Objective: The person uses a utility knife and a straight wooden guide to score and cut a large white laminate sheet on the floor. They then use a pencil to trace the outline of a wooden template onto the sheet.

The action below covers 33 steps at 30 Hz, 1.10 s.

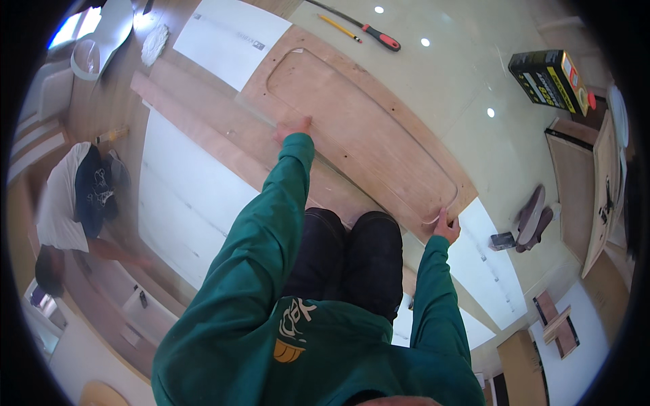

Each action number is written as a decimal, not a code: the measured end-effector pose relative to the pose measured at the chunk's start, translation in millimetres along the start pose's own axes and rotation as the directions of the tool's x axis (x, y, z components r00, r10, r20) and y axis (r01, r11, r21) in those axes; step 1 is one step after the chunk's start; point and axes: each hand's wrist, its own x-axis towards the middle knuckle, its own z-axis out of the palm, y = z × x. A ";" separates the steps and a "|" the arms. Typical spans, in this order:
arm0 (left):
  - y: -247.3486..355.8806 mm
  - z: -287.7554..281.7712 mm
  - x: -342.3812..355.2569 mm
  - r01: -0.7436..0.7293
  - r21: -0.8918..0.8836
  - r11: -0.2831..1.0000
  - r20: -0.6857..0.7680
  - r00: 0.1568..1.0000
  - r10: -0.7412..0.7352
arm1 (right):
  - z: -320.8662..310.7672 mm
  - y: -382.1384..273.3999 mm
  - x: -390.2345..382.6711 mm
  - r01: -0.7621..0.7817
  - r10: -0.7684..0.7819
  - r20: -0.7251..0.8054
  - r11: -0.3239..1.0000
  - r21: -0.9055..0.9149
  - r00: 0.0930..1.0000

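A brown wooden panel (352,122) with a rounded-rectangle groove lies slantwise before my knees, across white sheets (230,34). My left hand (293,130) is closed at the panel's near edge, thumb on top; its other fingers are mostly hidden. At the panel's right-hand corner, my right hand (445,227) grips the edge, next to a pale, curved bit of the groove. Beside the panel, on the left, runs a second long, narrow wooden board (196,122). Both my arms wear green sleeves.
Beyond the panel lie a yellow pencil (338,28) and a long tool with a red-black handle (382,38). A black-yellow tin (552,81), shoes (533,220) and a wooden cabinet (575,176) stand right. A person in a white shirt (62,196) bends at left.
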 end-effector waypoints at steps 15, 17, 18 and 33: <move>8.0 4.8 -7.1 0.068 0.132 0.989 0.033 0.997 -0.073 | -3.8 8.1 14.9 0.080 -0.071 0.066 0.986 -0.144 0.995; 12.8 5.8 -13.0 0.110 0.129 0.986 -0.039 0.994 -0.105 | -7.6 16.6 28.2 0.075 -0.059 0.107 0.986 -0.151 0.993; 15.2 3.6 -15.4 0.112 0.126 0.986 -0.069 0.992 -0.104 | -9.5 21.0 34.9 0.069 -0.041 0.161 0.982 -0.175 0.986; -55.9 63.2 133.7 0.132 0.164 0.977 0.370 0.910 -0.185 | -31.1 28.6 24.0 -0.058 0.050 0.348 0.998 0.012 0.936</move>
